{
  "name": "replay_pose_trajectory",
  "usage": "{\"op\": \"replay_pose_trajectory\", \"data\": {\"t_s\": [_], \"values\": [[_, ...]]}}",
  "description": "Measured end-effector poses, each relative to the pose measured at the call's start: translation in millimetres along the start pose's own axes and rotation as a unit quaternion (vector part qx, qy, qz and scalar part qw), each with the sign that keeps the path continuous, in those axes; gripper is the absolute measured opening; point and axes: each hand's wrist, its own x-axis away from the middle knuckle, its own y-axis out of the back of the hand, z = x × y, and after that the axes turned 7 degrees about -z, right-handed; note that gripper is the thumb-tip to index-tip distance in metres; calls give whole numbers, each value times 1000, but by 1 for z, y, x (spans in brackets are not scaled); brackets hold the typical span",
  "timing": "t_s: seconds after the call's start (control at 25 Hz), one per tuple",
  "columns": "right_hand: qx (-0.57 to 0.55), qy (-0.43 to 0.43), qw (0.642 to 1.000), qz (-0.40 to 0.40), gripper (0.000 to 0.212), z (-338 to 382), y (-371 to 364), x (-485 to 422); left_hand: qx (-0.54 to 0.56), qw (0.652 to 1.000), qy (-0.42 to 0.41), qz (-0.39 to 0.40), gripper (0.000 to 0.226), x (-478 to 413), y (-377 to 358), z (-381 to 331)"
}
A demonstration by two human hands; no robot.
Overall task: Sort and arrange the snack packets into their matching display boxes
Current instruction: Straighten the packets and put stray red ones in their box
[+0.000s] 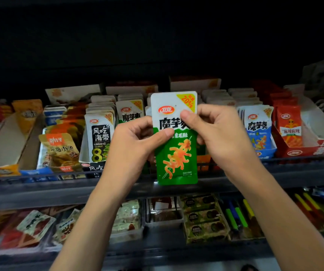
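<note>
Right now both hands hold one green-and-white packet (176,159) upright, out in front of the upper shelf and clear of the rows behind it. The left hand (133,145) pinches its left edge at mid-height, thumb flat across the front. The right hand (220,133) pinches the right edge higher up, thumb just below the yellow corner. The packet's bottom edge hangs in front of the shelf's front rail (39,180), and its top edge stands above the stacked packets.

Directly behind, partly hidden, stands a row of matching green packets (130,114) in their display box. The blue packets (259,132) sit just to the right, with the red packets (290,130) beyond. To the left are the black-and-white kelp packets (100,137), then the gold fish packets (61,149). Above the rows the space is dark. Below the rail, the lower shelf (202,218) holds mixed snacks.
</note>
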Motion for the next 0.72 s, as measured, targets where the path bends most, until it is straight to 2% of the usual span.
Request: {"op": "replay_pose_trajectory", "data": {"t_s": [0.08, 0.16, 0.24, 0.36, 0.72], "values": [[54, 10, 998, 39, 23, -5, -7, 1, -37, 999, -4, -24, 9, -1, 8, -1], [54, 2, 997, 47, 18, -5, -11, 0, -65, 996, -12, -59, 5, -4, 19, -4], [32, -11, 999, 20, 11, -1, -11, -1, -80, 989, -29, -117, 3, -11, 32, -9], [22, -15, 1000, -16, 13, 1, -4, -4, -53, 978, -43, -200, 4, -35, 56, -20], [-8, -49, 998, -40, 12, -2, 7, -6, -103, 974, 26, -201, 13, -93, 70, 25]]}}
